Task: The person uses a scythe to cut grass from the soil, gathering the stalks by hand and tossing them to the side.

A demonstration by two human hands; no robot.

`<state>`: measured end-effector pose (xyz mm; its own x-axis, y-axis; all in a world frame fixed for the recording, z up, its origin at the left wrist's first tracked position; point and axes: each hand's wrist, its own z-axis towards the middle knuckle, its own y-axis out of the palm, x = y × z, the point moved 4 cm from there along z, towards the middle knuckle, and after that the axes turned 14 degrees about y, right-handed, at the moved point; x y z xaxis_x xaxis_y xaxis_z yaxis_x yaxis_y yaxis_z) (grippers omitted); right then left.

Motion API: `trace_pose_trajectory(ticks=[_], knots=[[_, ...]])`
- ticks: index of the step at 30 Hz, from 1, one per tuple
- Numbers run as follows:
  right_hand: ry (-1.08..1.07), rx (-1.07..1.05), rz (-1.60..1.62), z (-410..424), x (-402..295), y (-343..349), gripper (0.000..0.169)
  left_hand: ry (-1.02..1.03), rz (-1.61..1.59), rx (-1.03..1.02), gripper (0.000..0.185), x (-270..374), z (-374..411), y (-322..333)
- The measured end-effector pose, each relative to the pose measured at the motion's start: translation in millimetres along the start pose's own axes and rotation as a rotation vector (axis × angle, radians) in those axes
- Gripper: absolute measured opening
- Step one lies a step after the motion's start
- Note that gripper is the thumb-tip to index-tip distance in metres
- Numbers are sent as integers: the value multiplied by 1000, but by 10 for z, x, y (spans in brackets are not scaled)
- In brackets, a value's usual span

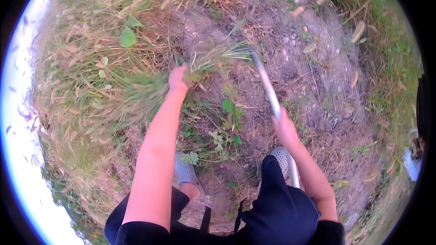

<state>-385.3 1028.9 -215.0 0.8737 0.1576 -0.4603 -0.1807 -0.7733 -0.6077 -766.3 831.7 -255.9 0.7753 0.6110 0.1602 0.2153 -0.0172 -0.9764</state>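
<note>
My left hand [178, 78] is closed around a bunch of long green grass [211, 59], whose stalk ends fan out to the right. My right hand [284, 126] grips a long, pale, slightly curved handle [269, 86] that runs up and to the left; its lower end passes beside my right shoe. The tool's dark far end [252, 54] touches or lies just beside the cut-looking grass stalks; blur hides its shape, so I cannot tell what kind of tool it is.
Tall seeding grass [98, 109] stands thick on the left, with more grass [391, 75] along the right. Between them lies dry soil [306, 85] with stones and straw. Leafy weeds [227, 105] grow before my feet, near my perforated left clog [185, 170] and right clog [282, 158].
</note>
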Motion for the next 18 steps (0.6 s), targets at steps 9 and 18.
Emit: trace_pose_trajectory(ticks=[9, 18], knots=[[-279, 94, 166, 175, -1047, -125, 40, -120, 106, -58, 33, -310, -541, -146], [-154, -77, -102, -398, -461, 177, 44, 14, 205, -138, 27, -499, -928, -541]])
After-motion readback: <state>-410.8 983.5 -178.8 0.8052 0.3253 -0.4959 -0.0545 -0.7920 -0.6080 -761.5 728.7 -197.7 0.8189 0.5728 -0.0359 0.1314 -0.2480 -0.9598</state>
